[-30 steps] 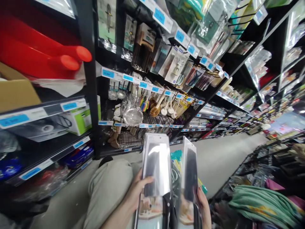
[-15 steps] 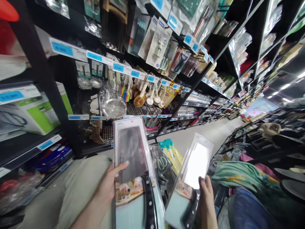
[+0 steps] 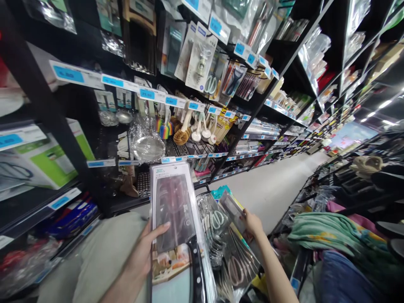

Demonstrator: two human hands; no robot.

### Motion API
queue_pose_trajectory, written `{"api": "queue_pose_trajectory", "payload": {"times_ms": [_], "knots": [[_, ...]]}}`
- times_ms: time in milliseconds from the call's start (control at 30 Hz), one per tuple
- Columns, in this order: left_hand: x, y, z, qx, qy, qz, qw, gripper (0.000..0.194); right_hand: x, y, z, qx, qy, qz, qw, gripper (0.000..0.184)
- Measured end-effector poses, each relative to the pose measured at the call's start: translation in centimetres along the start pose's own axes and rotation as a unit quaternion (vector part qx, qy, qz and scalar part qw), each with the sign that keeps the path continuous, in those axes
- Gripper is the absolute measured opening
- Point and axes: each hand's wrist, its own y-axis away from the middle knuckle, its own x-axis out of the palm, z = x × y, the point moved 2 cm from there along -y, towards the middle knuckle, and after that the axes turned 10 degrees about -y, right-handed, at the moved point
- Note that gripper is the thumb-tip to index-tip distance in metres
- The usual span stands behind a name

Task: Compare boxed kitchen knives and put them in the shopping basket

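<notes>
My left hand [image 3: 145, 250] grips a packaged cleaver [image 3: 176, 219] with a black handle, held upright in front of me. My right hand [image 3: 252, 223] reaches forward and is closed on a second clear pack [image 3: 233, 207], which lies low among a pile of packaged scissors [image 3: 221, 235]. The pile sits just right of the cleaver pack. My knee in beige trousers [image 3: 104, 252] shows below the left hand.
Black shelves [image 3: 47, 109] with blue price tags run along the left, hung with brushes, sieves and kitchen tools. A grey aisle floor [image 3: 271, 189] leads away. Folded green cloth [image 3: 318, 231] and other goods lie on the right.
My right hand has lowered its pack from upright beside the cleaver down and forward onto the scissors pile. The left hand's cleaver pack stays about where it was.
</notes>
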Motion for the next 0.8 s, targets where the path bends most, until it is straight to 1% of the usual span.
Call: {"api": "queue_pose_trajectory", "payload": {"times_ms": [100,200,367,500,633,800], "knots": [[-0.1,-0.4,0.3,0.014,0.012,0.009,1.0,0.053,1.5,-1.1,0.3,0.0,-0.002,0.011,1.0,0.031],[-0.1,-0.6,0.5,0.022,0.016,0.014,1.0,0.053,1.9,-2.0,0.7,-0.002,0.0,0.008,1.0,0.031],[0.0,-0.5,0.3,0.002,0.0,-0.009,1.0,0.054,1.0,-2.9,1.3,-0.013,0.022,-0.005,1.0,0.03],[0.1,-0.4,0.1,0.006,-0.008,-0.002,1.0,0.056,0.7,-3.1,1.6,-0.022,0.039,-0.005,0.999,0.028],[0.0,-0.4,0.2,-0.009,-0.007,-0.014,1.0,0.058,0.5,-3.2,1.3,-0.018,0.052,-0.003,0.998,0.029],[0.1,-0.6,0.3,0.01,0.021,0.007,1.0,0.056,-1.1,-3.2,0.5,-0.021,0.069,-0.003,0.997,0.031]]}}
